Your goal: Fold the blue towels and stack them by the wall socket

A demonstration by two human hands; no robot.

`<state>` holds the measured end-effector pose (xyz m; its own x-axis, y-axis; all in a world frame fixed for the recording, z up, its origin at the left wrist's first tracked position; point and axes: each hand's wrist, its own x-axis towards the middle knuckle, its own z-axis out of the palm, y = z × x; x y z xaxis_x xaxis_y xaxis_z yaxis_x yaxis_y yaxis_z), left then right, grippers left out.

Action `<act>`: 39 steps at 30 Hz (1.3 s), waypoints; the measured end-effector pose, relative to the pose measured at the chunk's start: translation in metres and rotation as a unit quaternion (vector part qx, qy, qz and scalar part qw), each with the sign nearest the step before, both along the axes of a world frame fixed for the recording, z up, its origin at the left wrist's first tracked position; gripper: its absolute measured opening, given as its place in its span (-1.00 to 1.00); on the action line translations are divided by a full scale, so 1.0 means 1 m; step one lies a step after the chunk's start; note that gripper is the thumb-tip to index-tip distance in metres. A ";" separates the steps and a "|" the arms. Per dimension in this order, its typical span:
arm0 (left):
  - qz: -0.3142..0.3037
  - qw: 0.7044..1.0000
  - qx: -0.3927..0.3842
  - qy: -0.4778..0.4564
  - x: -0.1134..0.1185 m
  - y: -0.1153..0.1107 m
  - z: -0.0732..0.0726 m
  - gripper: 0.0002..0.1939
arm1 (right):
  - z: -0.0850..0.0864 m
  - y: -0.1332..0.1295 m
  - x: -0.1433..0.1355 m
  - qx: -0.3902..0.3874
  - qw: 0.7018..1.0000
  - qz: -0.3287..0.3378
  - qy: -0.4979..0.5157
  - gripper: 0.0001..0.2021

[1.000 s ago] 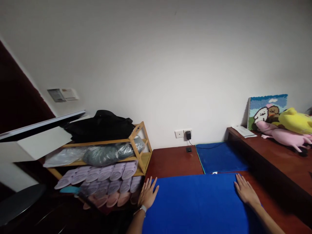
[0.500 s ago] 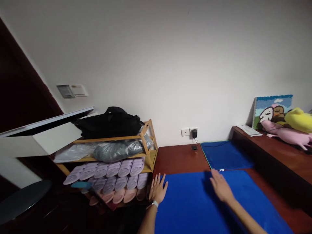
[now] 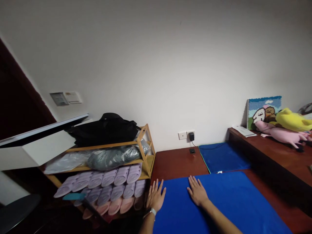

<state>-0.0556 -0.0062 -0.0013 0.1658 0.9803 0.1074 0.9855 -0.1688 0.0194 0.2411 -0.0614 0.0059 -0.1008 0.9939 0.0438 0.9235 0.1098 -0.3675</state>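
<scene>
While our left hand (image 3: 156,196) lies flat with its fingers apart at the left edge of the big blue cloth (image 3: 234,201), our right hand (image 3: 198,193) rests near the far edge, flat too, and both are empty. The big cloth is spread on the red-brown counter (image 3: 180,164), just in front of a smaller blue cloth (image 3: 221,158). We think it's best to hold the left edge down and slide the other palm slowly and softly, so no bumps bunch up or push the smaller cloth toward the wall (image 3: 156,71).
</scene>
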 end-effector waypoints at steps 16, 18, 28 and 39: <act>0.006 1.000 0.001 0.002 -0.003 0.009 -0.002 -0.39 | -0.046 -0.052 0.323 -0.001 0.972 -0.233 -0.030 -0.14; 0.005 1.000 -0.005 0.005 -0.003 0.008 0.000 -0.39 | -0.051 -0.052 0.322 0.010 0.972 -0.233 -0.026 -0.15; 0.007 1.000 -0.011 -0.007 0.000 0.005 0.002 -0.38 | -0.008 -0.040 0.238 0.062 0.962 -0.264 -0.019 -0.22; 0.002 1.000 -0.002 -0.016 0.002 -0.001 0.005 -0.39 | 0.001 -0.007 -0.008 0.024 0.999 0.025 0.012 -0.31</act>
